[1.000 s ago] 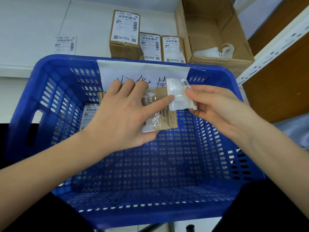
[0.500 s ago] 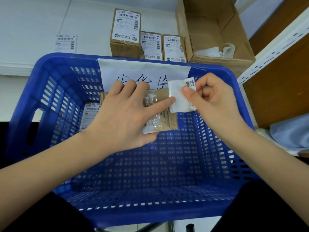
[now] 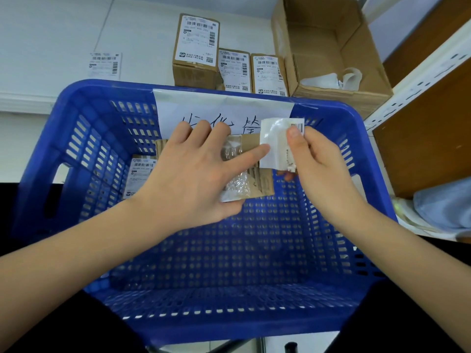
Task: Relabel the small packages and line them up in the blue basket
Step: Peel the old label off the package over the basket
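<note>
basket: the blue basket (image 3: 76,154) is sitting right in front of the person; everything below is placed relative to it

package in hand: a small cardboard package (image 3: 257,179) with torn tape and plastic on its face is being held inside the basket, up near the far wall, just under the handwritten paper sign (image 3: 224,108)

left hand: the left hand (image 3: 193,174) is lying flat over the package with fingers spread, forefinger stretched out so its tip is touching the label's left edge; thumb is tucking under the near edge

right hand: the right hand (image 3: 316,164) is pinching the peeled label (image 3: 275,141), thumb clamped on the barcode corner, other fingers curled behind it

already done: one labelled package (image 3: 140,174) is standing against the far-left inside wall of the basket

waiting: three labelled cartons (image 3: 229,64) are sitting beyond the far rim; an open cardboard box (image 3: 331,52) is off the far-right corner

how to nail it, imo: pin the package flat, pull the label away low and slow so the cardboard isn't ripping; then be setting it beside the one inside
</note>
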Demonstrator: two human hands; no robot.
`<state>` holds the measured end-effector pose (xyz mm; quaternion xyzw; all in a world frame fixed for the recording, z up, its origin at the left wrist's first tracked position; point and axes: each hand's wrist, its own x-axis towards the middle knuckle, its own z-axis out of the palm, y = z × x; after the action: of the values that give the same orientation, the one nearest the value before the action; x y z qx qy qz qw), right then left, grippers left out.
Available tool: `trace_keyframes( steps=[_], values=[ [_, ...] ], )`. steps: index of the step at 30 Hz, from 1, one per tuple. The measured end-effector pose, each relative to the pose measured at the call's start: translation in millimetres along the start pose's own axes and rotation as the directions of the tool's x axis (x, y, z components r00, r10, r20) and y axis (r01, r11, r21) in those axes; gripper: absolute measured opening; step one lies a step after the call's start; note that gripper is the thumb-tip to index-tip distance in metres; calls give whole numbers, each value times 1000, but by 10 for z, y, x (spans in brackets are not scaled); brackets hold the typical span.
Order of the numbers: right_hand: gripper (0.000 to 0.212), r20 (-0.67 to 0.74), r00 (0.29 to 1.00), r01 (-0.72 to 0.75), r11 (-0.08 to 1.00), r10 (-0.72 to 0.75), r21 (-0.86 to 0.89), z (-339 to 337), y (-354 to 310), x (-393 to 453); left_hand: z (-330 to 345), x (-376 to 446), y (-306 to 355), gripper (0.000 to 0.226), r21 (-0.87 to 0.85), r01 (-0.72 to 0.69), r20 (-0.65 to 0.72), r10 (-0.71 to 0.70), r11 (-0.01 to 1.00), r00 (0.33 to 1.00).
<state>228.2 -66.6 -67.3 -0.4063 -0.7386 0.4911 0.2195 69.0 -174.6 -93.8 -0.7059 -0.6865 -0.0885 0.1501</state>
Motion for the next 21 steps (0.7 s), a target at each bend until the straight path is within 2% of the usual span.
trace_keyframes(
  steps=[4,8,11,15,19,21],
  values=[
    [14,-55,996,-63,995,67,76,-64,-32,36,1,-11,-5,75,-1,10,11,-10,1000,1000],
    [9,-164,983,-54,988,78,143,-102,-13,52,-6,-7,8,76,1,-2,13,2,1000,1000],
    [5,-218,976,16,1000,-15,5,-113,9,47,-7,-12,47,73,-11,-20,25,20,1000,999],
    [7,-221,962,110,968,-160,-225,-72,41,42,1,-23,89,72,-16,-30,52,31,999,998],
    [8,-142,931,254,875,-337,-413,-33,56,9,2,-22,102,71,-12,-32,47,33,999,998],
    [11,-96,925,297,858,-367,-420,-32,54,4,-4,-26,105,72,-4,-31,50,31,1000,998]
  ],
)
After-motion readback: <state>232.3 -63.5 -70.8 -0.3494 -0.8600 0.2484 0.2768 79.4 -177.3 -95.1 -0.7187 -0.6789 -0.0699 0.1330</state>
